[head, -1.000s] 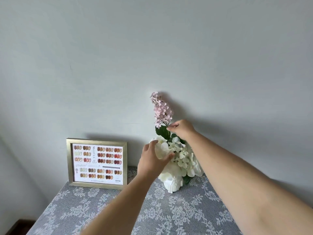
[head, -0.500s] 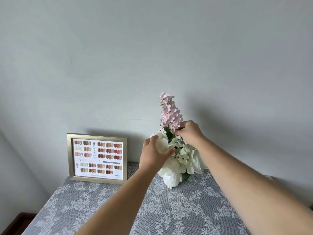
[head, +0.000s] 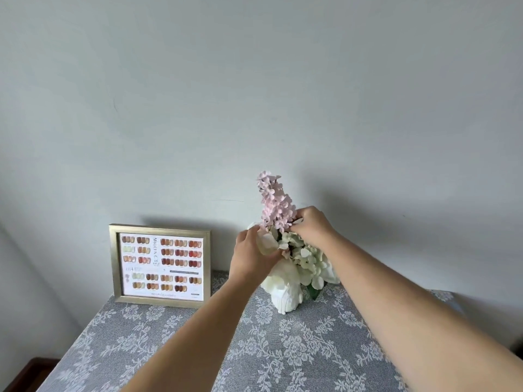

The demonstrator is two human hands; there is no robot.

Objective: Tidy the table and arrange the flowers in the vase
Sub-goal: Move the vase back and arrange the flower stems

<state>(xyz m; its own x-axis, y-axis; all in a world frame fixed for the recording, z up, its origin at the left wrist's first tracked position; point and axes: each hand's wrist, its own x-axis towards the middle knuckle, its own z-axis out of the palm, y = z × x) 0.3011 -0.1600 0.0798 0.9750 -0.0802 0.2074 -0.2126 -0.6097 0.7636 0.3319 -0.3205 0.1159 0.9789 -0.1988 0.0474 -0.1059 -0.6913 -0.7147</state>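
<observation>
Right hand (head: pixel 312 230) pinching pink flower spike (head: pixel 274 203) at its base, left hand (head: pixel 253 254) cupping white blooms (head: pixel 304 258) above vase (head: pixel 285 297)

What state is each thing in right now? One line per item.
pink flower spray: upright in the bouquet, pinched at its base by the right hand.
white flowers: bunched in the vase, left hand on them.
vase: upright on the tablecloth.
picture frame: standing against the wall.
left hand: closed on white petals.
right hand: closed on the pink stem.
</observation>
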